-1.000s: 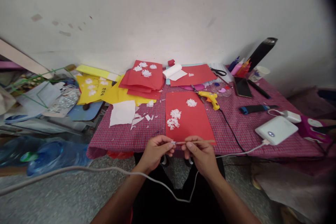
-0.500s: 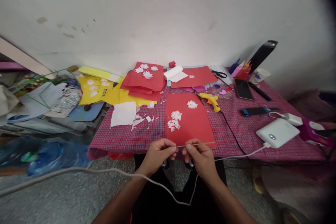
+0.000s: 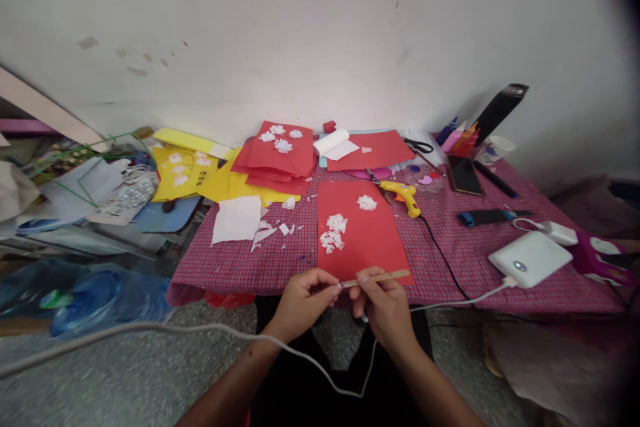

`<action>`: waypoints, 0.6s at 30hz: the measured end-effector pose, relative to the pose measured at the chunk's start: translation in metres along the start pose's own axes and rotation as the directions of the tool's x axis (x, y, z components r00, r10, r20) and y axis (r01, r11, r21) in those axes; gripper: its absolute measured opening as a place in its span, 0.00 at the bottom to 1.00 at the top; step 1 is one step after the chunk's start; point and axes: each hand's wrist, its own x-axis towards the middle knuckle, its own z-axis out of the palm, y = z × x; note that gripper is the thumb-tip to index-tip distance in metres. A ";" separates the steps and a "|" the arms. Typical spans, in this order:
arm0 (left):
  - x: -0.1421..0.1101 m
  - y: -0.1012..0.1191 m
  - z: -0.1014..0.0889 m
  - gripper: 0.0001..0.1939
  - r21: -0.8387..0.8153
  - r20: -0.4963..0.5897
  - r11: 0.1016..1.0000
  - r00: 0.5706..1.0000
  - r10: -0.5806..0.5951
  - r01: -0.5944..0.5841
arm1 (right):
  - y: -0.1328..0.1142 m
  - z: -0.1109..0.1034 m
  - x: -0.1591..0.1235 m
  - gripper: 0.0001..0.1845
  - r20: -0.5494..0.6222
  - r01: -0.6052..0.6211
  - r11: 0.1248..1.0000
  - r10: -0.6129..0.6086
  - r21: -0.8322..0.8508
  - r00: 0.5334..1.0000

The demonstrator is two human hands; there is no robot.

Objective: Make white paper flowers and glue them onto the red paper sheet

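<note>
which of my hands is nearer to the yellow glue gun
Right. The right hand holds a flat stick on the near side of the glue gun, slightly to its left; the left hand is also on the near side, but farther left.

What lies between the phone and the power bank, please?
A blue-black tool lies between the phone and the power bank, in the head view.

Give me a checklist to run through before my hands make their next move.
1. Stick gripped by the right hand: ok.
2. Left hand at the stick's other end: ok.
3. Red sheet lying flat: ok.
4. White cable clear of the left wrist: not ok, it crosses in front of it.
5. Paper scraps cleared away: not ok, scattered left of the sheet.
6. Glue gun hot: cannot tell.
</note>
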 end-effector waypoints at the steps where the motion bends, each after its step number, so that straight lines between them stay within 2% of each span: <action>1: 0.000 0.000 0.000 0.06 0.024 -0.011 1.000 1.000 0.017 -0.017 | 0.000 0.000 0.000 0.13 -0.002 -0.010 1.000 0.010 0.018 1.000; 5: -0.001 0.001 0.001 0.05 0.058 -0.022 0.998 0.999 0.029 -0.027 | 0.002 -0.002 0.001 0.15 0.001 0.010 1.000 -0.010 -0.009 1.000; 18: 0.006 0.007 0.004 0.08 -0.033 -0.014 0.997 0.998 -0.066 0.066 | -0.004 -0.008 0.001 0.12 -0.035 0.100 0.994 -0.102 -0.045 0.994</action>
